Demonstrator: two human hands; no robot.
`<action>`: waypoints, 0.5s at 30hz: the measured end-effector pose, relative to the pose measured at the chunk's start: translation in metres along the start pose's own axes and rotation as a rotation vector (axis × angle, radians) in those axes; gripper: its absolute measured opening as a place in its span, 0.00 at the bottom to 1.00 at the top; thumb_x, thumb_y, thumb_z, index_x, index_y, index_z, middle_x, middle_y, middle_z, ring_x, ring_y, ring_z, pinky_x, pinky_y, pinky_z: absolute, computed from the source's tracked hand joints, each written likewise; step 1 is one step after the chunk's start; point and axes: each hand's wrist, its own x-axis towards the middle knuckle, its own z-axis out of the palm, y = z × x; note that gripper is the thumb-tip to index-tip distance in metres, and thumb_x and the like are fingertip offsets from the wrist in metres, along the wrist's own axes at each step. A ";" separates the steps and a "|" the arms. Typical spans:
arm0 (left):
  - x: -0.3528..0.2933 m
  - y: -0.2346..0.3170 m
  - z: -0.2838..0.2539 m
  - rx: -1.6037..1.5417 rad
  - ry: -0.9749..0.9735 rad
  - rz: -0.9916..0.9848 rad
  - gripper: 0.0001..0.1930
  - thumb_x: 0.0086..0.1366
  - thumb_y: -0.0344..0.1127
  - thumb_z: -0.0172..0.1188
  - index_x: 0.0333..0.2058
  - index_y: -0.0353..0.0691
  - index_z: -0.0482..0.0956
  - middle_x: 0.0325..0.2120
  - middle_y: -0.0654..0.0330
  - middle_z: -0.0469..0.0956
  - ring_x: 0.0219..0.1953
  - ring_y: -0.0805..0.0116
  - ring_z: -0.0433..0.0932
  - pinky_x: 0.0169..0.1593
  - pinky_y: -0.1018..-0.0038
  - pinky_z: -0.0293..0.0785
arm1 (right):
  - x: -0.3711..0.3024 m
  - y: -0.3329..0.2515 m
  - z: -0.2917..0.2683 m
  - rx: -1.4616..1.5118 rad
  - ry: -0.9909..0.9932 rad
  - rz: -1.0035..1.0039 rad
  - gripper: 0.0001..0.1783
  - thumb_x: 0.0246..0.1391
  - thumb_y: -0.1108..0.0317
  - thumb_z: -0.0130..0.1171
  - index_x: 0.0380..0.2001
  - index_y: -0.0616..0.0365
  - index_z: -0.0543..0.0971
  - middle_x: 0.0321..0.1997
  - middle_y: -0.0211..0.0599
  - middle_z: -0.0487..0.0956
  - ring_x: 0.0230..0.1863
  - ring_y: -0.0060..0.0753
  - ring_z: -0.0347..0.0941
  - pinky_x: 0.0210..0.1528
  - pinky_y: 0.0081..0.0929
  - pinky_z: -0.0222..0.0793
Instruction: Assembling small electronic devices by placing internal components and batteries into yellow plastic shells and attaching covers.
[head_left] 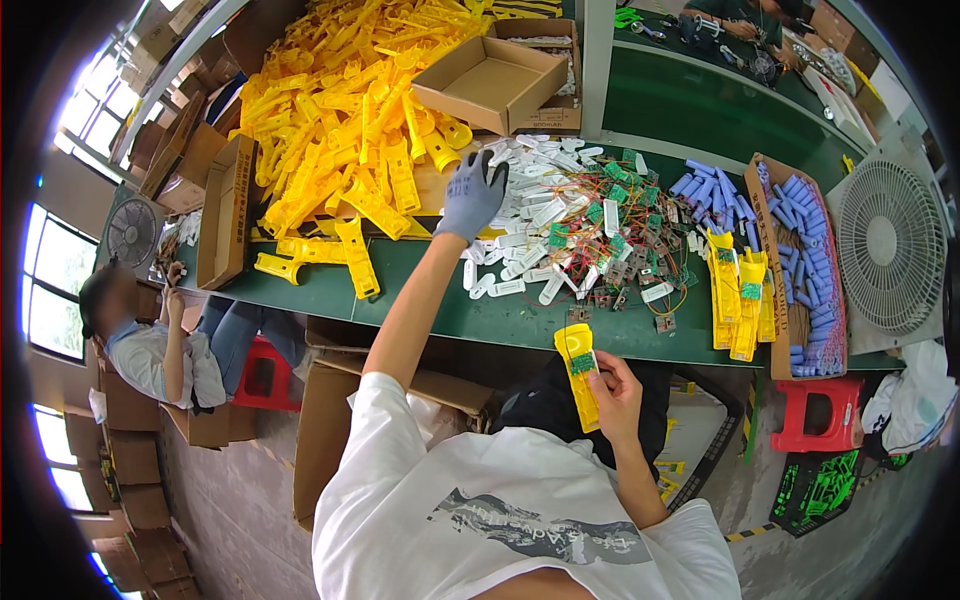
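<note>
Left hand (470,200), grey-gloved: fingers spread, nothing seen held; positioned between the heaped yellow plastic housings (330,120) and the scattered white plastic pieces (548,213). Contact with the pieces cannot be told.

Right hand (618,395), bare: one open yellow housing (583,400) is pinched by its side between thumb and fingers, in front of the body, just beyond the near edge of the green worktop (420,300). A small green circuit board (581,364) is seated in it.

Stock at right: wired circuit boards (558,236), tangled among the white pieces; board-fitted housings (722,285), grouped; lavender cylindrical cells (815,270), boxed.

Step in hand, as judged: selection of a further part for the held housing. Next move, as judged: closure of the gloved fingers on a single piece is called for, with neighbouring wires left unsnagged and the seated board undisturbed.
</note>
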 end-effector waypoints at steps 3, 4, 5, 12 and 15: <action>0.029 -0.014 0.004 -0.020 -0.047 0.022 0.22 0.64 0.48 0.50 0.48 0.37 0.74 0.47 0.45 0.73 0.48 0.44 0.73 0.51 0.58 0.69 | -0.003 -0.005 0.005 -0.016 -0.029 0.000 0.16 0.57 0.78 0.54 0.49 0.69 0.72 0.43 0.38 0.77 0.38 0.17 0.74 0.43 0.16 0.70; 0.037 -0.019 0.009 0.038 -0.089 0.021 0.23 0.64 0.49 0.49 0.48 0.36 0.74 0.48 0.45 0.73 0.48 0.44 0.72 0.52 0.58 0.69 | -0.004 -0.005 0.005 -0.030 -0.029 0.004 0.16 0.57 0.78 0.54 0.49 0.69 0.72 0.44 0.38 0.77 0.38 0.18 0.74 0.43 0.16 0.70; 0.039 -0.028 0.016 0.037 -0.088 0.032 0.23 0.64 0.49 0.49 0.48 0.36 0.74 0.48 0.45 0.73 0.48 0.44 0.72 0.52 0.58 0.69 | -0.005 -0.006 0.005 -0.025 -0.022 -0.003 0.16 0.57 0.78 0.54 0.49 0.69 0.72 0.44 0.38 0.77 0.38 0.18 0.74 0.43 0.16 0.70; 0.052 -0.030 0.026 -0.004 -0.283 0.038 0.21 0.62 0.48 0.51 0.48 0.41 0.76 0.46 0.46 0.75 0.49 0.47 0.73 0.52 0.61 0.68 | -0.007 0.002 0.001 -0.008 0.044 -0.002 0.16 0.56 0.75 0.56 0.49 0.66 0.73 0.44 0.35 0.78 0.36 0.16 0.74 0.38 0.16 0.71; 0.050 -0.037 0.021 -0.043 -0.085 0.170 0.20 0.62 0.47 0.52 0.48 0.41 0.76 0.47 0.45 0.74 0.49 0.46 0.72 0.52 0.59 0.68 | -0.006 0.006 -0.001 -0.034 0.035 0.008 0.16 0.56 0.75 0.56 0.49 0.65 0.74 0.45 0.36 0.78 0.36 0.17 0.74 0.40 0.17 0.71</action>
